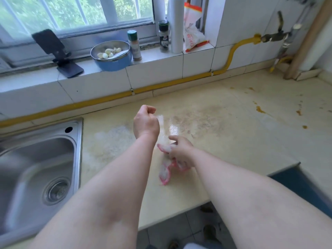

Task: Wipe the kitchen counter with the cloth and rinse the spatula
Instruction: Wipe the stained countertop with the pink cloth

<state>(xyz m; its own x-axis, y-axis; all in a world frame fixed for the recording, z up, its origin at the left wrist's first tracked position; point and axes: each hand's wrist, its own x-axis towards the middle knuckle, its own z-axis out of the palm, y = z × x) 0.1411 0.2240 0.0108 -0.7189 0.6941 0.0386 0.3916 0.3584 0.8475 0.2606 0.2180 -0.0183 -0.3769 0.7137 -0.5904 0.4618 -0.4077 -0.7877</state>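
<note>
Head view: bowl holds what may be garlic cloves.

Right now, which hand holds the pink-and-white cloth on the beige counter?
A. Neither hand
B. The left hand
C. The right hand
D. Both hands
C: the right hand grips the pink-and-white cloth on the beige counter, while the left hand is a closed fist above it, apart from the cloth.

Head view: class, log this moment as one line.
left hand: closed fist, nothing seen in it | right hand: gripping pink-and-white cloth on cream counter | brown stains remain | spatula: unseen
</note>
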